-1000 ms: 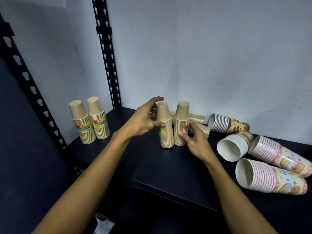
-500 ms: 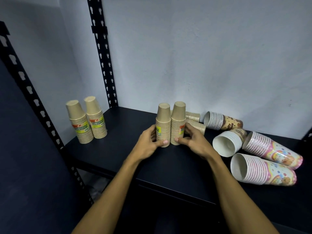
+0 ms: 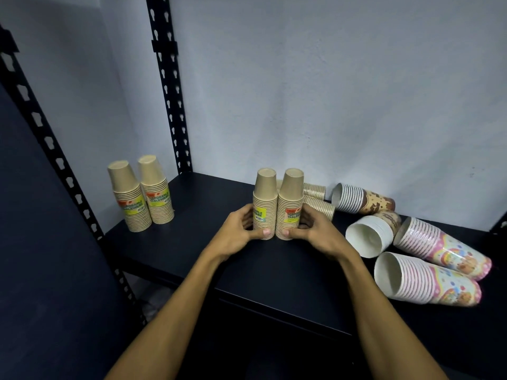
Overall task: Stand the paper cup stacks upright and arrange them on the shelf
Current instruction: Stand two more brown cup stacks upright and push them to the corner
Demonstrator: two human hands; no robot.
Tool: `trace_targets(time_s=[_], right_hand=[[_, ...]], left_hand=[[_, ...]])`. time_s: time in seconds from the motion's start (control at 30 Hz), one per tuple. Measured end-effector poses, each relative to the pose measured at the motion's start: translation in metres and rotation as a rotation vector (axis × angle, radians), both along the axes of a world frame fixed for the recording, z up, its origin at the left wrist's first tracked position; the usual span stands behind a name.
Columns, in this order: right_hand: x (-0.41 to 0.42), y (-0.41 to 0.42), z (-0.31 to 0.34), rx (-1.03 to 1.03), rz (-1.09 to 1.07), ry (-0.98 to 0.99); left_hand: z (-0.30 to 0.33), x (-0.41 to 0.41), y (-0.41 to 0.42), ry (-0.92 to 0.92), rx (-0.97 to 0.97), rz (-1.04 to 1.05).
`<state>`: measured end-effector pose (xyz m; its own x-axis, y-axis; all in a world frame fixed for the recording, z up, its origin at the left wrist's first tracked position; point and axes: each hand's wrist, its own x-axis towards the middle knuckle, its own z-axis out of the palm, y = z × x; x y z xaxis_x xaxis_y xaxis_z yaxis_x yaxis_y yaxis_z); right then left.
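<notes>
Two brown paper cup stacks stand upright side by side mid-shelf: the left stack (image 3: 265,198) and the right stack (image 3: 290,200). My left hand (image 3: 238,233) wraps the base of the left stack and my right hand (image 3: 315,231) wraps the base of the right one, thumbs in front. Two more brown stacks (image 3: 318,201) lie on their sides behind them. At the shelf's left end another upright brown pair (image 3: 141,194) stands. Several patterned stacks lie on their sides at the right: a brown-print stack (image 3: 359,200), a white-mouthed stack (image 3: 369,238) and two pink stacks (image 3: 436,266).
The black shelf (image 3: 274,272) runs left to right against a pale wall. Perforated black uprights (image 3: 170,86) rise at the back left corner and along the front left. Bare shelf surface lies between the left pair and the held pair.
My left hand dropped from the top of the left stack to its base, and both hands now clasp the two stacks pressed together. The view shifted slightly.
</notes>
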<state>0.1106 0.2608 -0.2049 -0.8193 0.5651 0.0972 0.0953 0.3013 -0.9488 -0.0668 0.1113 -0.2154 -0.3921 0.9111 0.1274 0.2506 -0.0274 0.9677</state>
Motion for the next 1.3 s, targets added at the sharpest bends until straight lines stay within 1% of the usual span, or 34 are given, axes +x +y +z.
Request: trace_targets(time_s=[0.13, 0.23, 0.4, 0.5, 0.6, 0.73, 1.13, 1.3], right_hand=[[-0.004, -0.005, -0.002, 0.071, -0.037, 0.005], [-0.004, -0.006, 0.0, 0.083, -0.031, 0.001], [0.0, -0.001, 0.002, -0.018, -0.032, 0.048], [0.0, -0.005, 0.002, -0.023, -0.02, 0.063], [-0.002, -0.008, 0.002, 0.011, -0.031, 0.068], [-0.002, -0.008, 0.0, 0.053, -0.035, 0.07], [-0.006, -0.024, 0.002, 0.131, -0.078, 0.116], [-0.017, -0.04, -0.002, 0.144, -0.032, 0.114]], left_hand=[[-0.002, 0.003, 0.002, 0.027, 0.021, 0.054], [-0.001, 0.004, 0.003, 0.036, 0.041, 0.084], [0.0, -0.003, -0.003, -0.124, 0.079, 0.043], [-0.001, 0.0, -0.002, -0.087, 0.09, 0.086], [-0.003, 0.003, 0.001, -0.025, 0.115, 0.157], [-0.004, 0.004, 0.003, 0.025, 0.121, 0.193], [0.0, 0.009, -0.005, 0.089, 0.118, 0.271], [-0.002, 0.009, -0.031, 0.102, 0.133, 0.34]])
